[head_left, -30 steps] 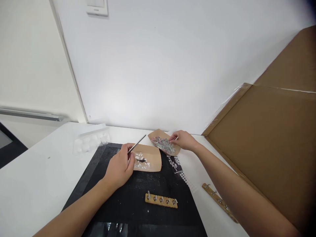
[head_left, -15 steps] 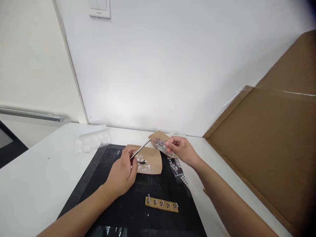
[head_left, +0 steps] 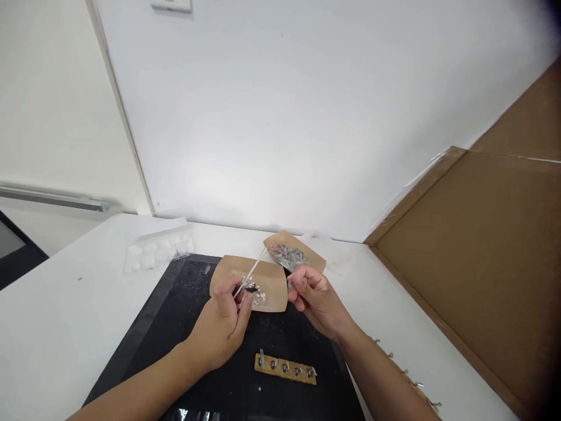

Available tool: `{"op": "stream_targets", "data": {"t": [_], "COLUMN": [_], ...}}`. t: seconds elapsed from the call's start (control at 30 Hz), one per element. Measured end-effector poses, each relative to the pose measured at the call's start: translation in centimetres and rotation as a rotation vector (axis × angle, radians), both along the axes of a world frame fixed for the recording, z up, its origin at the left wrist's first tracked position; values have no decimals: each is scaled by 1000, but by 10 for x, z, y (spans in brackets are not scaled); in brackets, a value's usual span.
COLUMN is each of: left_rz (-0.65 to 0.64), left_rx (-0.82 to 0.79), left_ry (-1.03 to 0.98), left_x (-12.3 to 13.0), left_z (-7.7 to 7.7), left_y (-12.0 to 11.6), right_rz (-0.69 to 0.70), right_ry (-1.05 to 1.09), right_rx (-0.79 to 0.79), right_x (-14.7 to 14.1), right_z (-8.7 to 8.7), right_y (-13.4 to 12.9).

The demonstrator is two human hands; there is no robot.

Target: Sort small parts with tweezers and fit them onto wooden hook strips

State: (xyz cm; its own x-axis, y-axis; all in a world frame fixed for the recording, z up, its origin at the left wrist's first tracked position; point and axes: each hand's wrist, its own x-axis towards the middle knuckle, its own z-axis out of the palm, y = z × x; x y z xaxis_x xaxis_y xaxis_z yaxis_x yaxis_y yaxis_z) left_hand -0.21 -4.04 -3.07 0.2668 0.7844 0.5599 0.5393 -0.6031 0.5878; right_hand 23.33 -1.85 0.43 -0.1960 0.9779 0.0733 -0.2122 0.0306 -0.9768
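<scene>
My left hand [head_left: 223, 321] is closed on a thin, pale, straight rod [head_left: 254, 268] that points up and to the right. It is beside a brown paper tray [head_left: 274, 283] holding small white pieces and a dark bit. My right hand [head_left: 315, 298] is pinched at the fingertips, just right of this tray; a tiny light piece seems to show there, too small to name. Behind it, a second brown paper tray [head_left: 284, 238] holds many small grey, clear and pinkish pieces. Nearer me lies a tan strip [head_left: 284, 377] with several round metal studs and small clear upright pieces.
A black mat [head_left: 184, 339] covers the middle of the white table [head_left: 52, 327]. A clear plastic tray with white round lumps [head_left: 149, 254] stands at the back left. A cardboard panel [head_left: 473, 251] rises at the right. Another studded strip [head_left: 407, 377] lies partly behind my right forearm.
My right hand has moved from over the far tray down toward me, beside the near tray. My left hand still holds the rod and has shifted slightly nearer me.
</scene>
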Motion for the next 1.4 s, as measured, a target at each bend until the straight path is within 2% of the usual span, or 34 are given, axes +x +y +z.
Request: {"op": "stream_targets", "data": {"t": [0.2, 0.33, 0.43, 0.57, 0.8, 1.1, 1.4], "left_rz": [-193, -187, -204, -232, -204, -158, -133], "left_rx": [-65, -117, -179, -185, -175, -308, -348], "left_ry": [-51, -125, -122, -106, -104, -183, -175], "left_x": [5, 8, 8, 6, 5, 7, 8], "left_z": [12, 16, 19, 21, 18, 22, 23], "left_y": [-10, -13, -13, -11, -9, -6, -8], "right_rz": [78, 131, 182, 204, 213, 227, 86], "right_ry": [-189, -188, -160, -143, -112, -63, -154], "right_rx": [72, 83, 65, 60, 58, 68, 136], "right_x": [-8, -15, -18, -17, -18, -25, -25], "right_z": [12, 12, 9, 3, -1, 6, 1], "right_y": [-10, -19, -22, -21, -21, -25, -23]}}
